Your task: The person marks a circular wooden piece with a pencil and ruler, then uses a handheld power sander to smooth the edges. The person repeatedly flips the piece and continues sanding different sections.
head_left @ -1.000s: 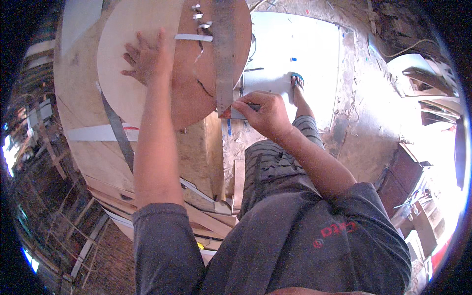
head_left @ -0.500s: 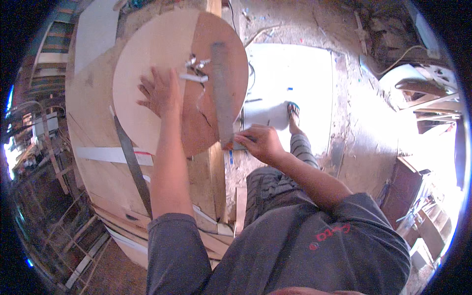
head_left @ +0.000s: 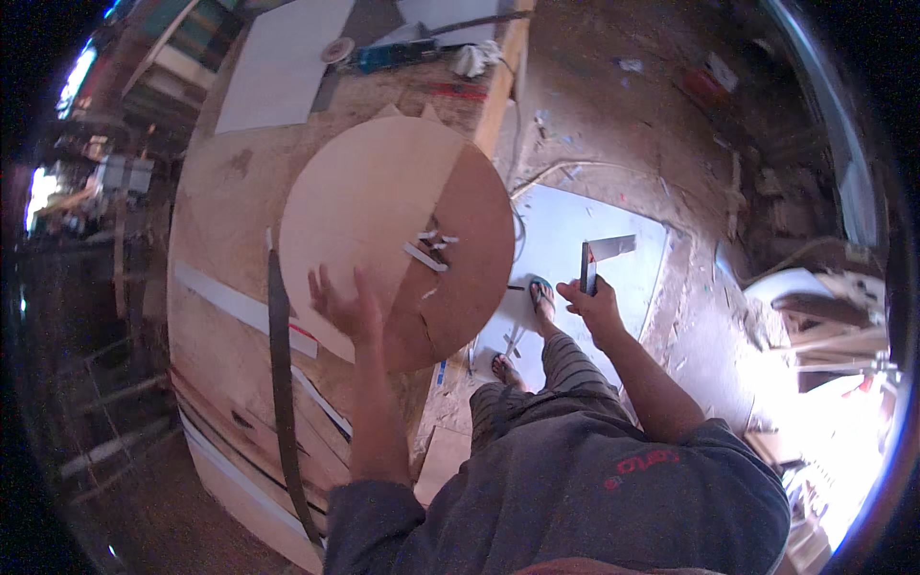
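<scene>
A large round wooden board [head_left: 364, 211], pale on its left part and brown on its right, lies on the workbench [head_left: 225, 230]. Small white strips [head_left: 425, 257] and other little scraps rest near its middle, and a jagged dark line marks the brown part. My left hand [head_left: 347, 305] is open at the lower left of the board, fingers spread; whether it touches the wood I cannot tell. Off the bench to the right, my right hand [head_left: 598, 311] grips a try square [head_left: 587, 270] by its handle, with the metal blade pointing right.
A long dark metal strip [head_left: 279, 383] and a white strip [head_left: 225, 299] lie left of the board. Toward the bench's far end are a white sheet [head_left: 278, 72], a tape roll [head_left: 337, 51] and a teal tool [head_left: 393, 57]. A pale panel [head_left: 623, 216] covers floor near my feet.
My right hand has lifted the try square off the round board and carried it right, clear of the bench. My left hand has slid toward the board's near edge. The view has shifted.
</scene>
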Tool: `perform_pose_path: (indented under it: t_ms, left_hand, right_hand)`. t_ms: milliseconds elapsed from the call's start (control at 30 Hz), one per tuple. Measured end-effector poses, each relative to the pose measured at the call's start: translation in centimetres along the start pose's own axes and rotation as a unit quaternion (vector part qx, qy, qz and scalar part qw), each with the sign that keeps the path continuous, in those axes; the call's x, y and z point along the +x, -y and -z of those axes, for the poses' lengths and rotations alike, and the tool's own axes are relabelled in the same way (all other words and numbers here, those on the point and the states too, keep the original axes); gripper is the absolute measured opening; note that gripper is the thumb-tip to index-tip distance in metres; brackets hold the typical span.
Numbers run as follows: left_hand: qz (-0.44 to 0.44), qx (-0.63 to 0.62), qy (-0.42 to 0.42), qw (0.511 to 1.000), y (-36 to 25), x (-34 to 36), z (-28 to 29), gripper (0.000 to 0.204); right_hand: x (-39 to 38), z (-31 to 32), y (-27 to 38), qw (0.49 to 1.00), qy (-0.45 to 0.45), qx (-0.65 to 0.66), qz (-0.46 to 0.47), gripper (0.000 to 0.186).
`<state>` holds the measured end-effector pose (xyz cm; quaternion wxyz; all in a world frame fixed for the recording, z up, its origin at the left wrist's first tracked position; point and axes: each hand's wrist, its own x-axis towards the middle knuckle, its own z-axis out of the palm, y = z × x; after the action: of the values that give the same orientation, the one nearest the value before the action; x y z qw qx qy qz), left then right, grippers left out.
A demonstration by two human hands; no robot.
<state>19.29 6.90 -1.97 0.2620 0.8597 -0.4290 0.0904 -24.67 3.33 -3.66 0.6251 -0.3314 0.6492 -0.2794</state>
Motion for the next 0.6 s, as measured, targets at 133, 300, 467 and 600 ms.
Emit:
perform_pose_path:
  t_ms: [133,300,467,600]
  left_hand:
    - [0.193,0.067,-0.102,0.974,4.9,-5.5,4.2,0.063]
    - [0.308,-0.134,0.004,0.942,6.8,-6.8,5.5,0.053]
    - [0.343,-0.035,0.005,0.939,4.2,-4.7,6.4,0.037]
    - [0.455,-0.048,0.031,0.888,-0.2,-4.6,5.9,0.035]
  right_hand:
    - [4.0,-4.5,1.9,0.99,0.095,0.102,-0.03,0.06]
    - [3.9,-8.2,6.4,0.978,0.175,0.098,-0.056,0.05]
    - [5.3,-8.5,8.0,0.973,0.213,0.073,-0.042,0.043]
    - [8.9,-8.1,9.4,0.972,0.222,0.07,0.008,0.041]
